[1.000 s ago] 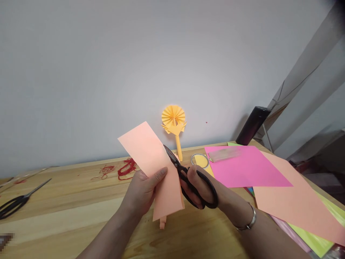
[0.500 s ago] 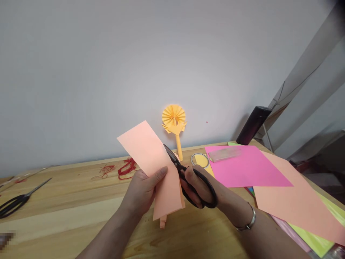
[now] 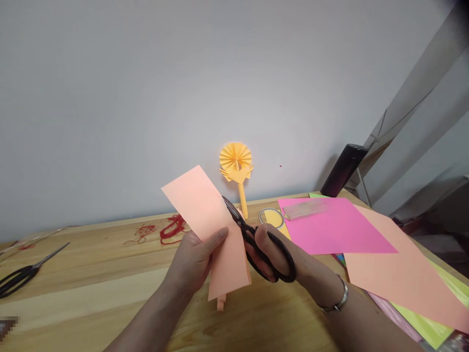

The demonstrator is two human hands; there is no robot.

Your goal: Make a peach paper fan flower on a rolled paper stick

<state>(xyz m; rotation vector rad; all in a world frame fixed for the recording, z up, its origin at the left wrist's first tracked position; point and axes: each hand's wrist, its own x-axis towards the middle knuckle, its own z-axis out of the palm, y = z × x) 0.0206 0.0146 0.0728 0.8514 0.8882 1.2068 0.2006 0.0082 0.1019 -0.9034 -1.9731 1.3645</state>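
Note:
Between thumb and fingers, my left hand (image 3: 196, 256) grips a folded sheet of peach paper (image 3: 200, 205), held tilted above the table. My right hand (image 3: 269, 249) is closed round the handles of black scissors (image 3: 252, 233). The scissor blades lie at the right edge of the paper, near its middle; part of the blades is hidden by the sheet. Below the paper, the end of a peach folded strip (image 3: 220, 303) shows; the rest is covered. Behind my hands, a yellow paper flower (image 3: 236, 159) with a pleated round head leans against the wall.
Red thread (image 3: 173, 229) lies left of the paper. A second pair of scissors (image 3: 31, 271) rests at far left. At right are a tape roll (image 3: 271, 218), a pink sheet (image 3: 340, 230) with a clear packet (image 3: 306, 209), peach sheets (image 3: 399, 274) and a dark bottle (image 3: 344, 170).
The peach paper has shifted very slightly, its top corner a little to the right. My hands and the scissors stay almost in the same place.

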